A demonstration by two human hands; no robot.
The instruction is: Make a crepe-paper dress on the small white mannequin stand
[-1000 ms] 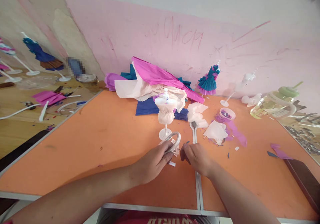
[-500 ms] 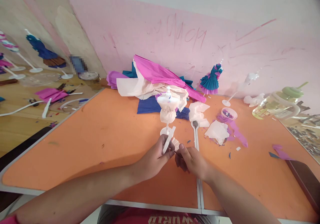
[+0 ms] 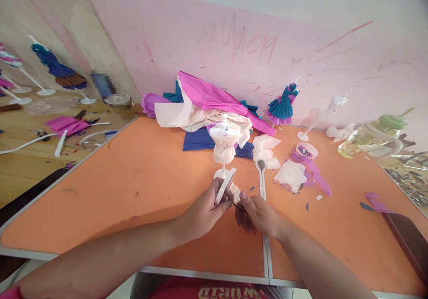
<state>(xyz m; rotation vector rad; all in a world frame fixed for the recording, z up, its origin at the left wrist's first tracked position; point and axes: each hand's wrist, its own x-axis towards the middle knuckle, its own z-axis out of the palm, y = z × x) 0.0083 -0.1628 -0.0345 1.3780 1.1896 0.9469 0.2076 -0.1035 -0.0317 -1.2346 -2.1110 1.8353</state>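
Observation:
My left hand (image 3: pixel 212 205) is closed around a narrow roll of white tape (image 3: pixel 225 186), held tilted with its rim upward. A few centimetres to the right, my right hand (image 3: pixel 256 212) grips a thin dark scissors-like tool (image 3: pixel 240 207), mostly hidden by the fingers. The tool's tip meets the left fingertips. A small pleated piece of cream paper (image 3: pixel 235 193) shows just behind both hands. Beyond them stands a small white mannequin (image 3: pixel 224 131) on a round base, its waist wrapped in gathered cream paper (image 3: pixel 224 153).
Magenta crepe paper (image 3: pixel 210 94) and other coloured sheets are heaped by the wall. To the right are a teal paper dress (image 3: pixel 282 105), a pink bowl (image 3: pixel 306 151), white paper (image 3: pixel 290 175) and a tilted jug (image 3: pixel 371 138). A metal seam (image 3: pixel 266 254) divides the orange table (image 3: pixel 100 192).
The tape roll has turned slightly in my left hand, so more of its ring shows. Both hands keep nearly the same place, and the view has shifted a little.

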